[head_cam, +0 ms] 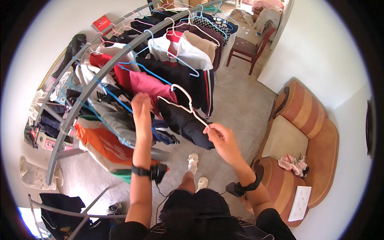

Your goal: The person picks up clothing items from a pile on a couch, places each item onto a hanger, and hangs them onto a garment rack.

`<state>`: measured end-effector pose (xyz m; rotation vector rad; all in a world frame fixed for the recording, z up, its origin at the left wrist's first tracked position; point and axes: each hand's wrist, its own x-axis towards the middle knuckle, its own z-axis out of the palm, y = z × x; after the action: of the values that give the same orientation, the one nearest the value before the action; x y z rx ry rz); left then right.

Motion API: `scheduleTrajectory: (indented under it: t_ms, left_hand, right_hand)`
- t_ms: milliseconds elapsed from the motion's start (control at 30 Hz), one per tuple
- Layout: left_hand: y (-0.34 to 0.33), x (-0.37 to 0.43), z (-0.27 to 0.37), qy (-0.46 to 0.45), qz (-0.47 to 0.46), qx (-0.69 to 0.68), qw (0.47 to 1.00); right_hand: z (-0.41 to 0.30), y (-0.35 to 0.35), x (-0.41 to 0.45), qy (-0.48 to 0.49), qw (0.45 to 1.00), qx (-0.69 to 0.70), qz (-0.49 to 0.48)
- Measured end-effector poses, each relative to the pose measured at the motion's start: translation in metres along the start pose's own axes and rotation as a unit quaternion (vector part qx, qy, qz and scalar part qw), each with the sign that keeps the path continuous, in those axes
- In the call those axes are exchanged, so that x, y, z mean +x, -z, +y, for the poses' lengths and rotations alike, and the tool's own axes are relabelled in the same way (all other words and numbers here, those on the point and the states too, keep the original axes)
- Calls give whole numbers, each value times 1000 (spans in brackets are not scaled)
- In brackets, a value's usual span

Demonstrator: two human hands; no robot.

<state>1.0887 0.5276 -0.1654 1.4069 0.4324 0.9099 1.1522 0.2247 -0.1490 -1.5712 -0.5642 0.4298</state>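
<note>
My right hand [221,139] grips one end of a white wire clothes hanger [191,110], whose hook points away from me. A dark garment [183,126], perhaps folded trousers, hangs below this hanger; how it is attached is hidden. Blurred, my left hand [141,109] is in among the hanging clothes, close to a pink garment [150,84] and a blue hanger [109,93]. Its fingertips cannot be made out well enough to tell whether they hold anything. Below my left forearm hangs an orange, white and green garment [105,138].
A grey metal clothes rack [120,58] loaded with clothes curves across the left. At right stands a striped sofa [324,141] with a pink cloth [292,165] and a white board [300,204]. A wooden chair [252,49] is farther back. Another metal frame [60,208] is at lower left.
</note>
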Motion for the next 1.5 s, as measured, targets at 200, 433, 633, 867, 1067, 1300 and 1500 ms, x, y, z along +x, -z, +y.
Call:
scheduleTrajectory:
  t_ms: [200, 433, 633, 867, 1067, 1300, 1500]
  left_hand:
    - [-33, 182, -66, 4, 110, -38, 993]
    - [-77, 252, -117, 54, 99, 16, 993]
    - [-121, 240, -116, 73, 16, -67, 995]
    - [-172, 282, -113, 85, -35, -32, 995]
    - [-203, 302, -108, 108, -61, -73, 990]
    - [-161, 270, -103, 94, 40, -108, 989]
    - [-122, 244, -71, 168, -15, -36, 985]
  right_hand:
    - [4, 4, 37, -22, 999, -36, -3]
    - [2, 10, 61, -65, 987, -149, -11]
    - [10, -1, 91, -21, 982, -181, -55]
    - [42, 16, 152, -33, 986, -124, -109]
    - [45, 50, 203, 13, 988, -80, -133]
    - [38, 47, 235, 31, 980, -48, -188]
    - [35, 19, 248, 4, 964, -12, -267]
